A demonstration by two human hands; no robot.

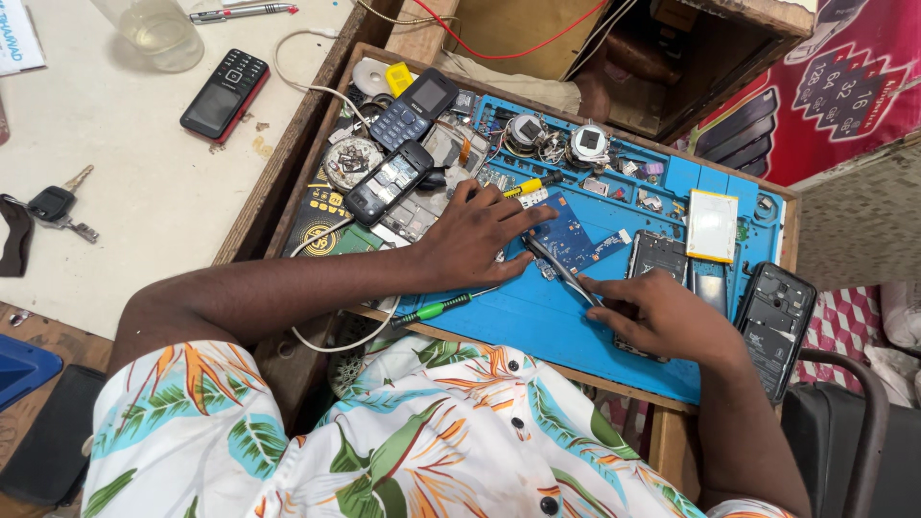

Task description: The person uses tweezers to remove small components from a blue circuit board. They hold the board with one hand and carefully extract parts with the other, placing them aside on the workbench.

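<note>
The left hand (pixel 470 245) lies flat, fingers spread, pressing down a small blue circuit board (pixel 566 235) at the centre of the blue work mat (pixel 537 321). It grips nothing. The right hand (pixel 662 317), at four o'clock from the board, is closed round metal tweezers (pixel 561 269) whose tips touch the board's lower left edge. Two keypad phones (pixel 398 144) lie at ten o'clock, an opened phone back (pixel 775 321) at three o'clock, and a green-handled screwdriver (pixel 441 309) at seven o'clock. If the pressing fingers shift, the board could slide, and the tweezer tips might scrape a component or flick a tiny part into the surrounding clutter on the table.
</note>
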